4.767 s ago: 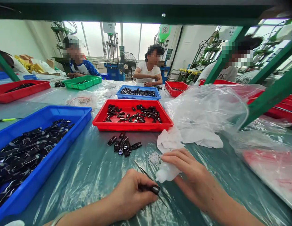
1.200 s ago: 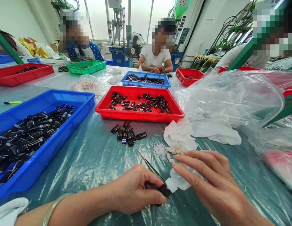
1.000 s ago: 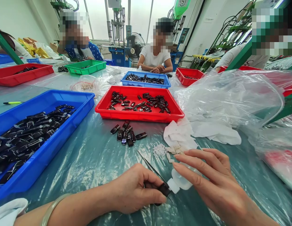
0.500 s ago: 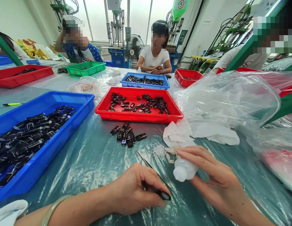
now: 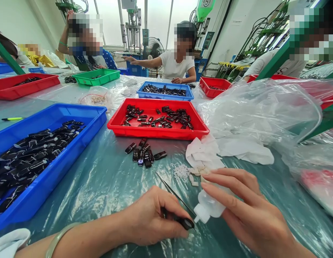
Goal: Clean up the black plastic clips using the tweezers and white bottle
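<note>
A: Bright workshop, green counter [image 5: 112, 179] under clear plastic, red tray [image 5: 158, 133] out past the hands. How's the grip looking?

B: Left hand [image 5: 150, 218] has a narrow pinch on a black piece [image 5: 187, 223], pale end showing. Right hand [image 5: 249, 211] has its fingers curved around a translucent squeeze bottle [image 5: 213, 205]. Tweezers [image 5: 171, 190] lie slantwise by the left hand; can't tell if it's holding them too.

A: Any tips?

B: I'd brace the left hand, keep that pale end facing the nozzle [image 5: 200, 215] and go easy on squeezing, since too much could run over the edge. The tip's right beside the piece; can't tell if they touch.

A: What's changed from half a second ago?

B: Nozzle's swung down towards the piece; it was farther off. Also, the person across [image 5: 177, 66] now has an arm stretched out sideways.
</note>
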The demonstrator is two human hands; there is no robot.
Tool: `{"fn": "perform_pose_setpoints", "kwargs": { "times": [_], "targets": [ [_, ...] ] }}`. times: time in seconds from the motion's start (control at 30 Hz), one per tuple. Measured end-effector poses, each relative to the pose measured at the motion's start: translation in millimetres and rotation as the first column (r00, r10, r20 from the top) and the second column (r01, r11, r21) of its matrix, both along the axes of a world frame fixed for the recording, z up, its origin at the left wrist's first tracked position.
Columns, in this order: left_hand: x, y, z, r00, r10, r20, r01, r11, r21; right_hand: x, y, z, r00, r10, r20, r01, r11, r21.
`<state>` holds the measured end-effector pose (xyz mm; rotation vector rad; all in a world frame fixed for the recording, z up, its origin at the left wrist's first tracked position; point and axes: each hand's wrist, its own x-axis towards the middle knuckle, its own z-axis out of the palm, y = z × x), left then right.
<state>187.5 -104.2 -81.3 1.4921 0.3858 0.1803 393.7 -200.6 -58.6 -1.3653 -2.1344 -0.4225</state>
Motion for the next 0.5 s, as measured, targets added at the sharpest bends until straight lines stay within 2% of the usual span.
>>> {"fn": "perform_pose_setpoints", "kwargs": {
  "times": [0.17, 0.5],
  "targets": [
    [-0.5, 0.3, 3.9, 0.997, -0.023, -0.07, 0.024, 0.999, 0.026, -5.0, -1.5, 0.3, 0.999, -0.028, 0.02, 0.027, 0.999, 0.033],
    [-0.4, 1.4, 6.6, 0.992, -0.075, -0.098, 0.082, 0.995, 0.064, -12.5, -9.4, -3.9, 0.999, -0.033, 0.006, 0.033, 0.999, 0.025]
  ]
}}
